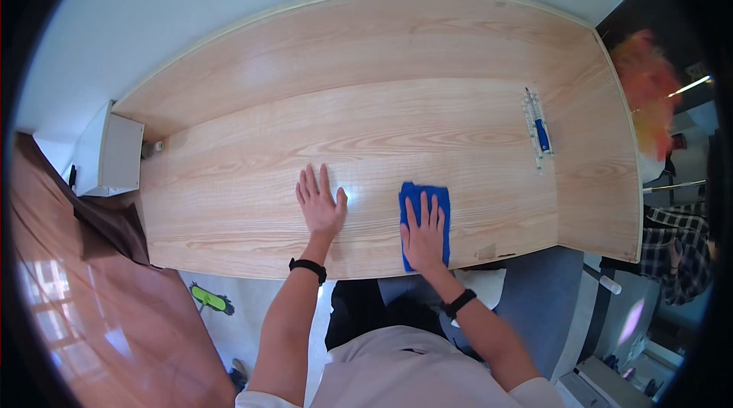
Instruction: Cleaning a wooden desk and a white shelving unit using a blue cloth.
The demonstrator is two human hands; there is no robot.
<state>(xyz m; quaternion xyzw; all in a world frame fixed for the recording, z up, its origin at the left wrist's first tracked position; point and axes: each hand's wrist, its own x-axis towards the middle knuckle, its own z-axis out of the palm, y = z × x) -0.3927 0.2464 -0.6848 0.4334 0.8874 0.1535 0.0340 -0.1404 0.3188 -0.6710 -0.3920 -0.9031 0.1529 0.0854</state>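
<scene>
My left hand [319, 207] lies palm down on the pale wood-grain desk top [240, 179], its fingers spread and nothing in them. To its right, near the front edge, my right hand [426, 239] rests flat on a blue cloth [442, 193]. The fingers of that hand are a little apart and point away from me, and the cloth shows on every side of them. I cannot see any of the cloth gripped between the fingers. A black band circles each wrist.
A blue-handled tool [541, 136] and clear strips with markings [528, 121] lie at the right. A small bottle [152, 149] stands beside a white box [117, 153] at the left. Raised panels edge the back and right. A green brush head [209, 297] is on the floor; another person's plaid sleeve [681, 259] shows far right.
</scene>
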